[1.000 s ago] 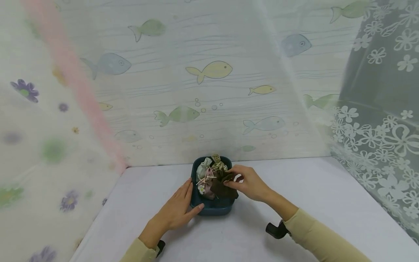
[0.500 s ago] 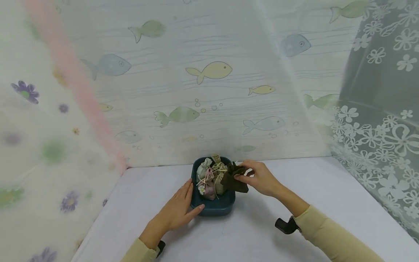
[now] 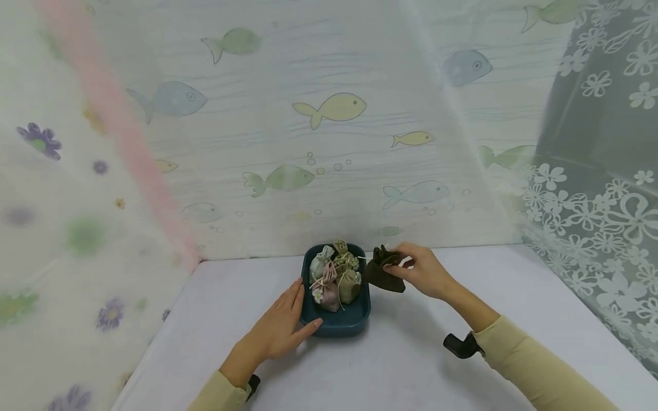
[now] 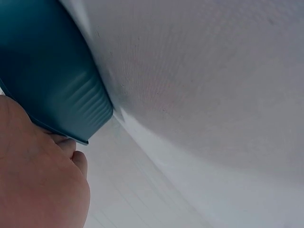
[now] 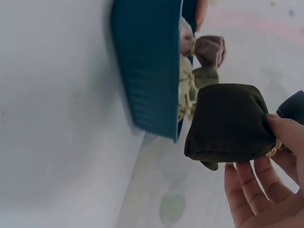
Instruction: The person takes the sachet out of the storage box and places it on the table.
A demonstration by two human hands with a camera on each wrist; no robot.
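My right hand (image 3: 425, 273) pinches a dark brown drawstring pouch (image 3: 384, 277) by its gathered neck, just off the right rim of a blue plastic bin (image 3: 340, 326). The right wrist view shows the pouch (image 5: 228, 124) in the air, thumb on one side and fingers below its tied cord. My left hand (image 3: 277, 326) rests with straight fingers along the bin's left side, thumb at the front corner. Inside the bin lie several small pouches: a pinkish one (image 3: 327, 298) with a white flower, an olive one (image 3: 350, 286) and a pale one (image 3: 319, 267).
A white-covered table (image 3: 411, 354) lies under the bin. Close behind is a hanging sheet printed with fish (image 3: 329, 142). A flowered curtain (image 3: 61, 240) hangs at the left, a lace-patterned one (image 3: 596, 228) at the right.
The right hand has lifted the brown pouch from above the other pouches and carried it right, past the bin's rim. The olive pouch is now uncovered. The left hand has stayed in place.
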